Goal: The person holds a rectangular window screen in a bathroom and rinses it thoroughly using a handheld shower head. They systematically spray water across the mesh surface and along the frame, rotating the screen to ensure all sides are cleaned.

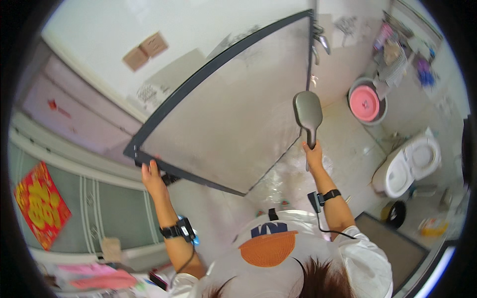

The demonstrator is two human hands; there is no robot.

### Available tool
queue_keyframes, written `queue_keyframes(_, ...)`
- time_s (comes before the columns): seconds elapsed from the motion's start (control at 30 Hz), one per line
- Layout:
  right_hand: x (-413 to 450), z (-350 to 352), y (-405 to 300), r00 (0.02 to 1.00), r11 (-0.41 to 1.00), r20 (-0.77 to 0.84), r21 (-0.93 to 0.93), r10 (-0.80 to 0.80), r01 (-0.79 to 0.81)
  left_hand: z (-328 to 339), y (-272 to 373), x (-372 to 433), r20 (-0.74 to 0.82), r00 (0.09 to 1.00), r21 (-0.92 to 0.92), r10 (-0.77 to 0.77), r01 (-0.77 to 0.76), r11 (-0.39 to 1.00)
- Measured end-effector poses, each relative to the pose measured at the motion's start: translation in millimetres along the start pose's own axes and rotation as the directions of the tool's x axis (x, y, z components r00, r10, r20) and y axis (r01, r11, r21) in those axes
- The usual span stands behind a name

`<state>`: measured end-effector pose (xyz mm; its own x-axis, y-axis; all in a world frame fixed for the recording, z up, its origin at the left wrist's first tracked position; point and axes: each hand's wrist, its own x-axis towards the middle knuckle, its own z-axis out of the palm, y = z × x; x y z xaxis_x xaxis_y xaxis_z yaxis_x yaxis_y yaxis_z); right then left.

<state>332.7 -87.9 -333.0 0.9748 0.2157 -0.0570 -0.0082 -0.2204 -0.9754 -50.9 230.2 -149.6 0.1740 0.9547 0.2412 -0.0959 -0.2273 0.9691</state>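
A large window screen point(223, 111) with a dark grey frame and fine mesh stands tilted before me. My left hand point(153, 180) grips its frame near the lower left corner, fingers over the edge. In my right hand point(314, 154) is the handle of a grey hand shower point(308, 110), its broad back towards me. The shower head overlaps the screen's right edge in the view. Its spray face is hidden. Wet, glistening floor tiles point(275, 182) show below the screen's lower edge.
Wall taps point(321, 39) stick out behind the screen's upper right corner. To the right are a pink basin point(364, 103) in a grey tub and a white toilet point(397, 175). A dark-framed panel point(391, 246) lies at lower right. Glazed sliding doors point(119, 212) stand at left.
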Motion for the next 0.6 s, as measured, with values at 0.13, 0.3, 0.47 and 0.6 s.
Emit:
queue_keyframes(0.13,14,-12,-12,0.997,0.981,-0.041,0.184,0.067,-0.059,-11,-1,0,0.017,1.000,-0.045,-0.001,0.002,0.999)
queue_keyframes(0.3,6,-20,-26,0.994,0.933,0.006,0.344,0.111,-0.107,-3,-1,0,0.075,0.997,-0.039,0.015,-0.012,0.999)
queue_keyframes(0.47,-16,-26,-37,0.990,0.945,0.090,0.303,0.104,-0.127,-7,0,4,0.082,0.997,-0.031,-0.013,0.015,0.999)
queue_keyframes(0.6,-11,-30,-43,0.999,0.953,0.025,0.301,0.038,-0.043,-5,2,2,0.100,0.995,-0.002,0.008,-0.007,1.000)
